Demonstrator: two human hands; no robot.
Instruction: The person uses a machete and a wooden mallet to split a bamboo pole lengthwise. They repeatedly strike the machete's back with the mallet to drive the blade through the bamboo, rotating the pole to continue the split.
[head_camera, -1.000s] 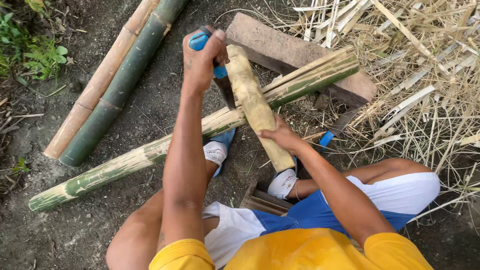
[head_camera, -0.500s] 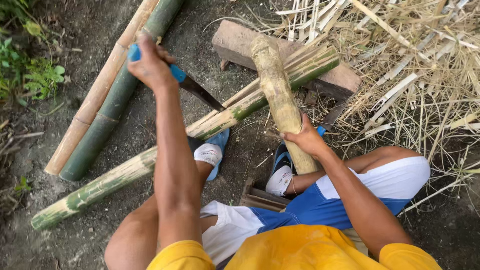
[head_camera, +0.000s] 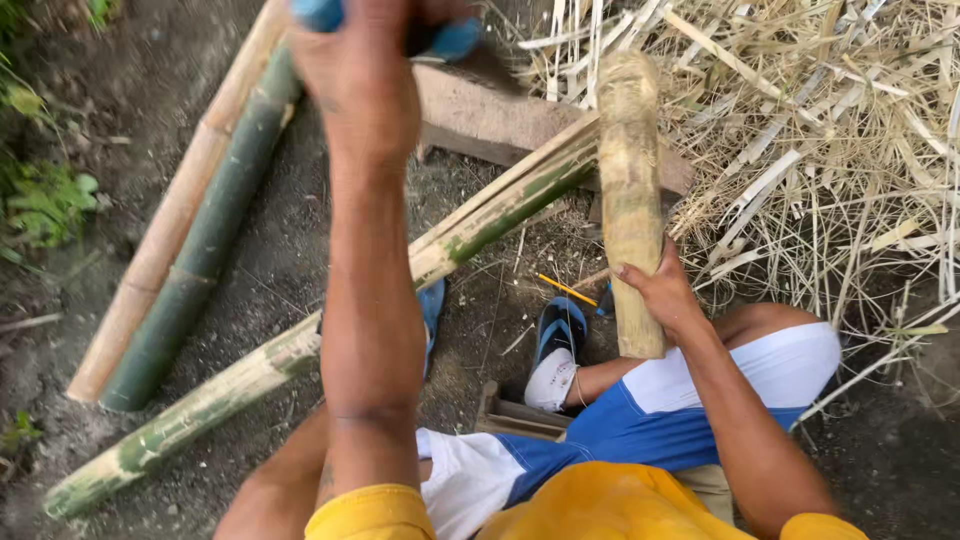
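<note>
Overhead, left fingers (head_camera: 350, 50) clench a blue-handled blade (head_camera: 455, 40); right fingers (head_camera: 640, 280) wrap bamboo billet (head_camera: 630, 200).

We see bare, dark dirt ground (head_camera: 280, 300) in even daylight. At the left edge of the frame grow green weeds (head_camera: 45, 200). The upper right is covered by a heap of dry straw and pale split strips (head_camera: 830, 150), spreading down toward the right edge.
</note>
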